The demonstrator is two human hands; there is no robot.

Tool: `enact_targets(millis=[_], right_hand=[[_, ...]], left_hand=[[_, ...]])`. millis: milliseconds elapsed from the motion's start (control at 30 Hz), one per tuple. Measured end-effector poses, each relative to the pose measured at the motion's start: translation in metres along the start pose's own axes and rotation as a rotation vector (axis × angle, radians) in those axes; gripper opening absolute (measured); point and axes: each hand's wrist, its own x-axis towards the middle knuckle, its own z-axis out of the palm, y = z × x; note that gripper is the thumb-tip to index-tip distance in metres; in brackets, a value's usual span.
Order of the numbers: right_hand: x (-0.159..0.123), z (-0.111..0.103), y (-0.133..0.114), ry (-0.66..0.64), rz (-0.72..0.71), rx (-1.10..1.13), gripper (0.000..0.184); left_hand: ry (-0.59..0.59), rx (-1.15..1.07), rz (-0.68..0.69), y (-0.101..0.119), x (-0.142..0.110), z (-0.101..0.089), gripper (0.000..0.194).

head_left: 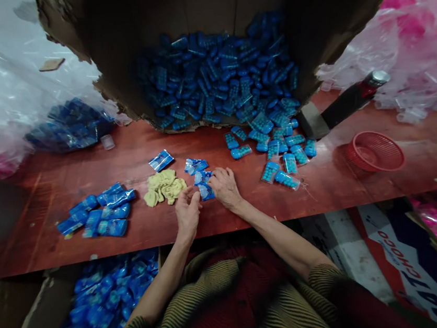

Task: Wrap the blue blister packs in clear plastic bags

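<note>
Several small flat blue printed packets (203, 177) lie in a short column on the red table. At their right edge, my right hand (226, 188) has its fingers curled down, gripping a packet. My left hand (187, 212) is on the other side, thumb and fingers slightly apart by the packets' lower left edge, with nothing visible between them. Just beyond its fingers sits a small heap of soft, crumpled yellow-green pieces (162, 186). A single flat blue packet (161, 160) lies behind that heap. Further left is a group of fuller blue packets (101, 213).
A torn cardboard box (115, 91) at the back spills blue-capped clear containers (275, 142) onto the table (324, 194). To the right are a red plastic basket (375, 151) and a dark bar with a metal end (360, 92). Below the edge, a box holds blue packets (101, 309).
</note>
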Motion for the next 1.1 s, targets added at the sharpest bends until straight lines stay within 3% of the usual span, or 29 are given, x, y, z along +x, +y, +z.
enact_targets(millis=[133,267,467,600,700,800,900,967,1033,1100], right_hand=[[-0.007,-0.009,0.006,-0.032,0.015,0.018,0.034],[-0.015,-0.007,0.01,-0.039,0.055,0.036,0.018],[-0.012,0.003,0.009,0.098,0.075,0.052,0.016],[-0.017,-0.009,0.002,0.204,0.064,0.091,0.018],[-0.021,-0.018,-0.006,0.227,0.027,0.26,0.018],[-0.019,-0.018,-0.006,0.212,0.124,0.551,0.028],[-0.01,-0.016,-0.002,0.09,0.242,0.763,0.031],[-0.005,-0.017,-0.002,0.009,0.248,0.766,0.02],[-0.002,-0.019,-0.006,-0.009,0.282,0.682,0.022],[0.0,-0.021,-0.01,-0.002,0.357,0.574,0.027]], left_hand=[[0.024,-0.004,-0.015,0.001,0.002,-0.003,0.037],[0.02,-0.003,-0.034,-0.003,0.003,-0.006,0.035],[0.01,-0.037,-0.03,-0.002,0.001,-0.002,0.04],[0.06,-0.076,-0.081,0.007,-0.001,0.005,0.049],[-0.015,-0.125,-0.127,0.012,0.0,0.01,0.036],[-0.103,-0.184,-0.179,0.012,0.005,0.012,0.031],[-0.129,-0.191,-0.194,0.009,0.01,0.013,0.031],[-0.099,-0.162,-0.199,0.007,0.013,0.015,0.033],[-0.077,-0.14,-0.214,0.006,0.016,0.017,0.035],[-0.128,-0.155,-0.247,0.007,0.017,0.016,0.037]])
